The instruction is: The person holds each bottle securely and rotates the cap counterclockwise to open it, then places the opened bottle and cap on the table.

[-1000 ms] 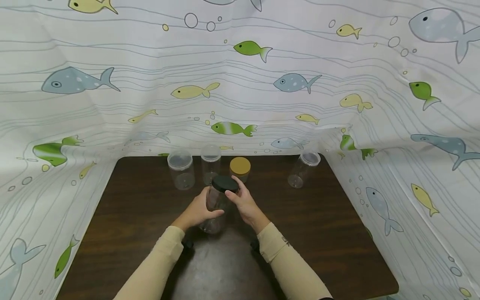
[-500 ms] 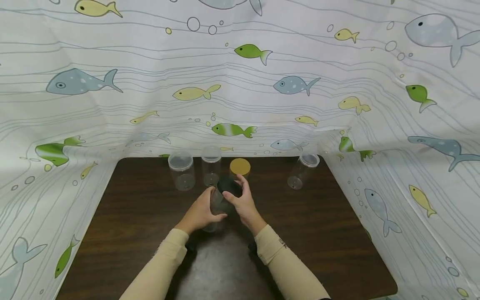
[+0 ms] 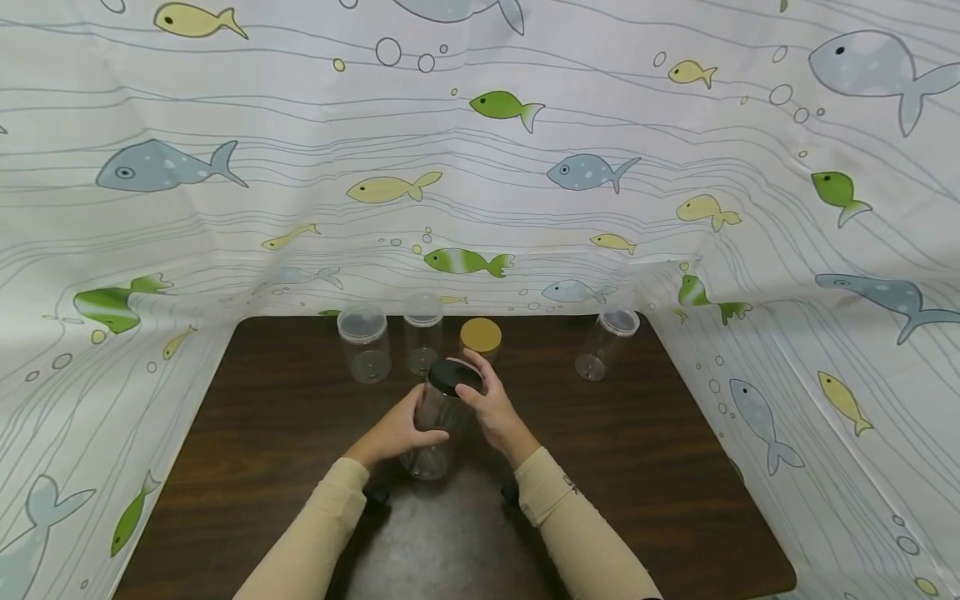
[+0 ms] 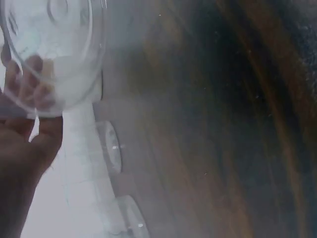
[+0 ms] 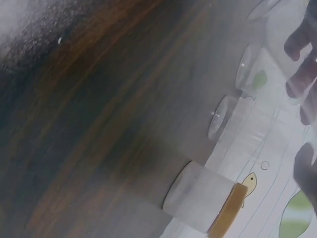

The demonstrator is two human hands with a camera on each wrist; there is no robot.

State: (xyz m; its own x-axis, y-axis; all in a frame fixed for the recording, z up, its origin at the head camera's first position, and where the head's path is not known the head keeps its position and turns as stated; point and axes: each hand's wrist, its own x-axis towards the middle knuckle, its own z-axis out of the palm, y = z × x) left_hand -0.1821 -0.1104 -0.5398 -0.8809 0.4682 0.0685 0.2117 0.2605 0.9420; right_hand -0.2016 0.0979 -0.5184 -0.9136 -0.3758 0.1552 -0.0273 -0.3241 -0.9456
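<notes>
A clear jar point(image 3: 432, 450) with a black lid point(image 3: 454, 377) is held tilted over the middle of the table. My left hand point(image 3: 399, 427) grips the jar's side, thumb across its front. The right hand point(image 3: 492, 410) holds the lid at its right edge, thumb on the near side and fingers behind. In the left wrist view, the jar's round base point(image 4: 74, 106) shows at upper left, with the left hand point(image 4: 22, 144) around the wall. Parts of the right hand point(image 5: 304, 84) appear at the right edge of the right wrist view.
Behind the hands stand two clear jars with whitish lids, one wider point(image 3: 365, 343) and one narrower point(image 3: 423, 337), and a jar with a yellow lid point(image 3: 481, 336). Another clear jar point(image 3: 600, 348) stands at the back right. A fish-print curtain point(image 3: 480, 200) encloses the dark wooden table point(image 3: 645, 483).
Half a second ago the lid tipped more toward the camera; now the jar is turned back, its side and base showing more. Both hands keep hold, the left having shifted slightly left.
</notes>
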